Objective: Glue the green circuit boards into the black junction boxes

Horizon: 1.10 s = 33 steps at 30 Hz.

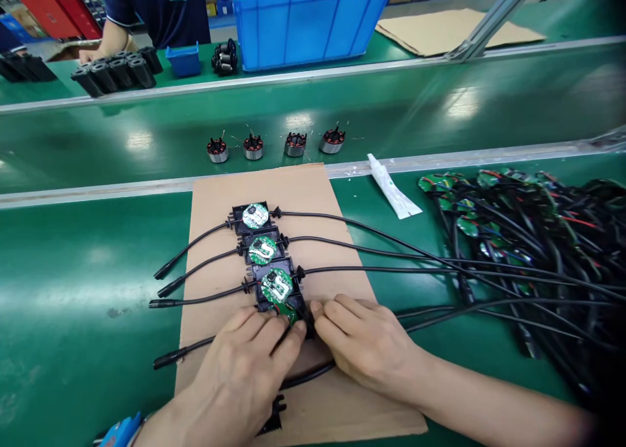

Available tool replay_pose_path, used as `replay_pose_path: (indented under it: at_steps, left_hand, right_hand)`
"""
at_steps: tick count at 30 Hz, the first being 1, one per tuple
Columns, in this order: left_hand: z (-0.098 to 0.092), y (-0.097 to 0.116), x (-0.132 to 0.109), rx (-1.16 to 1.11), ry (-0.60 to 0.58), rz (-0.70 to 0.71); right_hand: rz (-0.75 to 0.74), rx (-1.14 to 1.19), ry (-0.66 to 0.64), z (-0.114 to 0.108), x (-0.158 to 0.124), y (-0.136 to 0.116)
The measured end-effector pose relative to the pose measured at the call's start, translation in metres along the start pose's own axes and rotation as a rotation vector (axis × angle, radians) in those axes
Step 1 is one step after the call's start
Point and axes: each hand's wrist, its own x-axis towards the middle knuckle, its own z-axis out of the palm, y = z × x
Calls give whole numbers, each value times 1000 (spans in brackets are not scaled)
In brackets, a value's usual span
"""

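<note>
Closest to camera: our left hand (239,355), bottom centre, fingertips bent down over the work. Our right hand (366,339) comes in from lower right, fingers curled. Cardboard sheet (215,205), mid-frame, carries the job. Cable pile (538,238), right side of frame, has plenty of boards on leads; we'd call that remaining stock. Row of black housings (283,263) runs down the centre: top three each show a round board (255,216) and cables out both sides, so we judge those placed, uncovered. Fourth looks in progress. Another black part (272,422), bottom centre, mostly hidden by our left hand; status unclear. Fourth board (288,312), centre, sits at its housing, partly under our left fingertips; pressing or pinching, we can't tell. Right thumb and fingertips are at that housing's right edge; anything gripped there is hidden, can't tell either.
</note>
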Motion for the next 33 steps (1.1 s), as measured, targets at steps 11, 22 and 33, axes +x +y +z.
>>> replay_pose_path:
  at_steps: [11,22,33]
  left_hand:
    - [10,1,-4,25,22,4]
    - [7,7,8,124,-12,-24]
    - [7,6,-1,140,19,-26]
  right_hand:
    - [-46,153,132,-5,3,7]
    - [-61,172,-3,3,8,5]
    - [175,475,-89,-8,11,15]
